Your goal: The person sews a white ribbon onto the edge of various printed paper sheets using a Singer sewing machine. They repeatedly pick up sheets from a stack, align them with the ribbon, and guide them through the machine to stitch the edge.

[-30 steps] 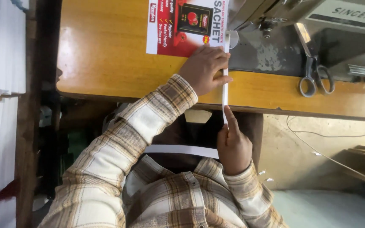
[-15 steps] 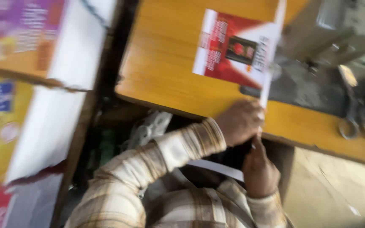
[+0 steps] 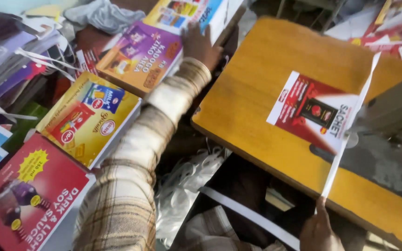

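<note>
The left hand (image 3: 200, 44) was stretched out to the stacks of printed sheets beside the table, fingers spread & resting flat on the top edge of the purple stack (image 3: 140, 56), near a blue-and-white stack (image 3: 196, 11); it lay open on the pile, gripping nothing I could see. Closer in sat a yellow stack (image 3: 87, 118) and a red stack (image 3: 29, 195), both left of the plaid sleeve (image 3: 136, 158). The right hand (image 3: 319, 230), low at the frame's edge, pinched the bottom end of a long white strip (image 3: 350, 130) btwn fingertips; rest of that hand was cut off, so couldn't tell more. The strip ran up & across the yellow table (image 3: 266, 60) to the machine (image 3: 391, 116), passing just over the edge of a red-and-white bag (image 3: 310, 111) lying flat on the tabletop. A tangle of white cord (image 3: 187, 181) hung under the table.
</note>
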